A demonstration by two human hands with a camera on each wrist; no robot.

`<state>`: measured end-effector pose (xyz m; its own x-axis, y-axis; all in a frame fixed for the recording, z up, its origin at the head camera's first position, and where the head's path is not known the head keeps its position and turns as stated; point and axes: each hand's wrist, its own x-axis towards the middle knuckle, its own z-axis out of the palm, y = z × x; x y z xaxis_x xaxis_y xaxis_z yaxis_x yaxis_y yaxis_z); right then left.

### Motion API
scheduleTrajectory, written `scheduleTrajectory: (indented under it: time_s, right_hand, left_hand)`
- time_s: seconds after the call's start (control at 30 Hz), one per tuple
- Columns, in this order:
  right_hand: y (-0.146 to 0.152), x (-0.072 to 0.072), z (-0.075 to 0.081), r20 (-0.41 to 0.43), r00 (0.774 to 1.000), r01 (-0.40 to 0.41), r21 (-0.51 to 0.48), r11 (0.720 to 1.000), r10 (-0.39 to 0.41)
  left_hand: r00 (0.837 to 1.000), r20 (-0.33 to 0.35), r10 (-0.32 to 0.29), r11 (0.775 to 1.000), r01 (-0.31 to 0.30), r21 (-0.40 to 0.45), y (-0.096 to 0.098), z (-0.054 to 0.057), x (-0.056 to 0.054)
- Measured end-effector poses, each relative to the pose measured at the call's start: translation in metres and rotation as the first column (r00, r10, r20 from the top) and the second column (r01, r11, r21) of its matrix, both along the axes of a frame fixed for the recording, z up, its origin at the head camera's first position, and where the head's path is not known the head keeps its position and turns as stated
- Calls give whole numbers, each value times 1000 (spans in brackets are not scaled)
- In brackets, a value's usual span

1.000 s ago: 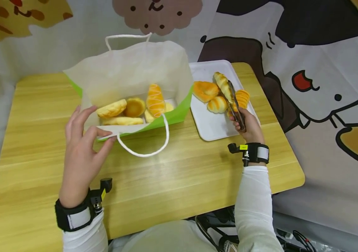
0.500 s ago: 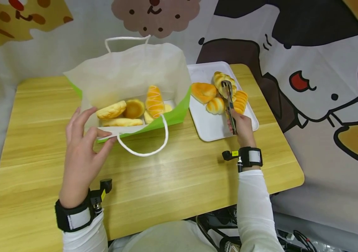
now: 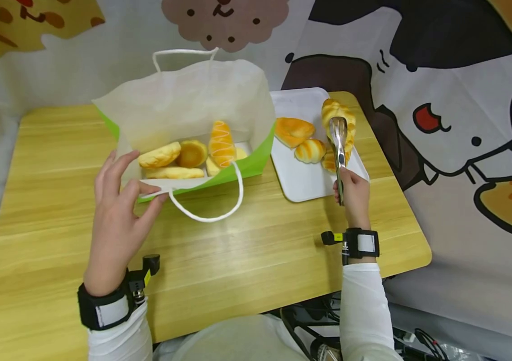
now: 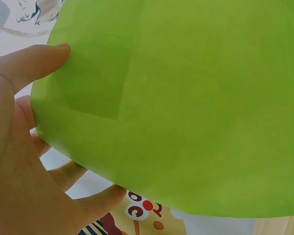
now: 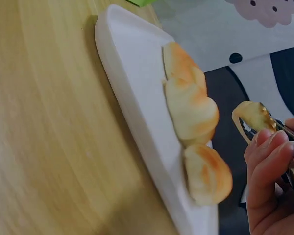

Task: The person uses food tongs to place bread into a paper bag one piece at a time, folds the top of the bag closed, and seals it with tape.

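My left hand (image 3: 118, 218) pinches the edge of the paper bag (image 3: 188, 100), with some breads (image 3: 192, 154) inside. My right hand (image 3: 355, 195) grips the tongs (image 3: 339, 143), which hold a twisty bread (image 3: 336, 108) in front of it. More buns (image 3: 310, 151) sit on the white tray (image 3: 301, 183) left of that hand.

The left hand (image 3: 118, 218) pinches with its thumb (image 4: 44, 61) set against spread fingers (image 4: 100, 201), while the right hand (image 3: 355, 195), well apart to its right, grips tightly curled, left forearm (image 3: 121, 335) and right forearm (image 3: 366, 308) behind them.
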<state>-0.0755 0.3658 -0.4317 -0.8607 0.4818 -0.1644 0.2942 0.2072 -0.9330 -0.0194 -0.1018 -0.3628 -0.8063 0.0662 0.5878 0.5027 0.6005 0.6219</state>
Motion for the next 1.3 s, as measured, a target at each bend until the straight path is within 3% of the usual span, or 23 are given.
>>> scheduleTrajectory:
  time_s: [0.17, 0.43, 0.63, 0.83, 1.07, 1.3]
  right_hand:
    - [1, 11, 17, -22, 1000, 3, 59, 998, -2]
    - [3, 24, 61, -102, 995, -3, 74, 997, 11]
    - [-5, 38, 94, -221, 974, -40, -7, 999, 37]
    - [-16, 53, 123, -276, 953, -127, 11, 992, 125]
    - [-24, 68, 149, -265, 925, -273, 38, 961, 274]
    - [-30, 79, 165, -99, 907, -375, 256, 891, 410]
  left_hand:
    - [1000, 1, -4, 1000, 4, -10, -1, 0, 0]
    - [1000, 8, -2, 998, 2, -61, -3, 0, -1]
    - [1000, -1, 0, 1000, 0, -14, -2, 1, 0]
    - [1000, 0, 3, 1000, -3, -4, -2, 0, 0]
    - [1000, 6, 3, 1000, -3, -10, -2, 0, 2]
    - [1000, 12, 2, 999, -2, -53, -3, 1, 2]
